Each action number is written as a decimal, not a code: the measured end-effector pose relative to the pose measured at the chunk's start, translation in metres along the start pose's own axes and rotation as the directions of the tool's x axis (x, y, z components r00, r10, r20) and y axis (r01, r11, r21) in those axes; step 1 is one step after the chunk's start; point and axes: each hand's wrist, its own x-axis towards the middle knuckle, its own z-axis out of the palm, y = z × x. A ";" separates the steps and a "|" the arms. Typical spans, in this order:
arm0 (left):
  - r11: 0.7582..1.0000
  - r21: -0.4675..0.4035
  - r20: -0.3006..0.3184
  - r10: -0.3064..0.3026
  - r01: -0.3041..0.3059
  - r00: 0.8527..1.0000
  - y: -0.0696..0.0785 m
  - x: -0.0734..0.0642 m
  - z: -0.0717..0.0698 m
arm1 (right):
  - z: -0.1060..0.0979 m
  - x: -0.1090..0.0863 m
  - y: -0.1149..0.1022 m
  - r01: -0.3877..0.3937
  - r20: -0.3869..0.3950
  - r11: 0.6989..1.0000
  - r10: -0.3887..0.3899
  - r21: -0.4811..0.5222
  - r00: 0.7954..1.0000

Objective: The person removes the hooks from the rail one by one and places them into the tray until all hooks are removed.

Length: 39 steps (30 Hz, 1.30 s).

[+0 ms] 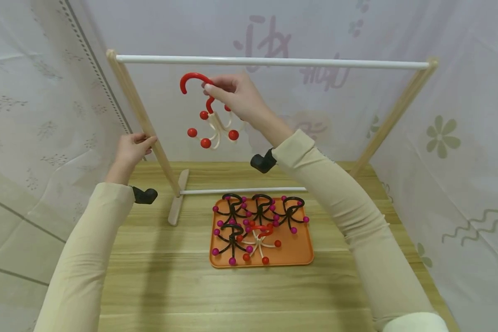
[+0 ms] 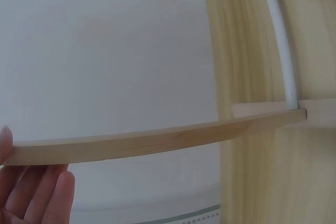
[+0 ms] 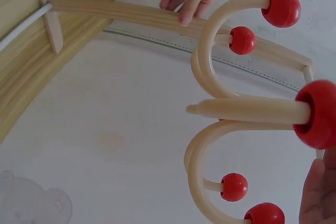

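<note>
Held up just below the rack's white top bar (image 1: 274, 61) is an octopus-style hook hanger (image 1: 216, 127) with a red hook, cream curved arms and red ball tips. My right hand (image 1: 242, 97) pinches it by the red hook, whose curved end sticks out to the left. In the right wrist view, the hanger's cream arms (image 3: 252, 109) spread across the foreground. My left hand (image 1: 130, 150) grips the left wooden post (image 1: 138, 103) of the rack partway up. The left wrist view has the thumb on one side of that post and the fingers (image 2: 60, 198) on the other.
On the wooden table (image 1: 253, 295), an orange tray (image 1: 294, 251) holds several black hangers (image 1: 232, 239) with magenta balls and a cream-and-red hanger (image 1: 258, 242). Behind it runs the rack's lower white bar (image 1: 240, 190). The right post (image 1: 392, 115) stands beyond my right arm. Patterned curtains (image 1: 460, 138) surround the table.
</note>
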 end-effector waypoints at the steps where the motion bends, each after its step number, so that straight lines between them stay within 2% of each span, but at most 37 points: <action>1: 1.000 0.003 0.000 0.004 -0.004 1.000 0.000 0.000 0.000 | -0.002 -0.004 0.001 -0.006 0.012 1.000 0.006 -0.008 1.000; 4: 1.000 -0.016 -0.014 -0.006 0.006 1.000 0.000 0.000 0.001 | -0.005 -0.020 0.001 -0.017 0.039 0.998 0.019 -0.055 0.999; 8: 1.000 -0.022 -0.014 -0.011 0.011 1.000 0.000 -0.001 0.001 | -0.008 -0.039 0.006 0.008 0.063 0.996 -0.002 -0.094 0.998; 17: 1.000 -0.009 0.005 -0.021 0.021 1.000 -0.001 0.003 -0.003 | -0.024 -0.057 0.049 -0.019 0.058 0.998 0.023 -0.066 0.998; 25: 1.000 -0.009 -0.004 -0.016 0.016 1.000 -0.005 0.007 -0.004 | -0.038 -0.082 0.071 -0.010 0.058 0.998 0.013 -0.057 0.998; 34: 1.000 0.005 0.005 0.001 -0.001 1.000 -0.003 0.006 -0.002 | -0.057 -0.112 0.093 -0.085 0.038 0.994 0.087 -0.067 0.995; 39: 1.000 -0.010 0.014 0.004 -0.004 1.000 -0.002 0.005 -0.002 | -0.065 -0.129 0.103 -0.093 0.053 0.993 0.097 -0.068 0.994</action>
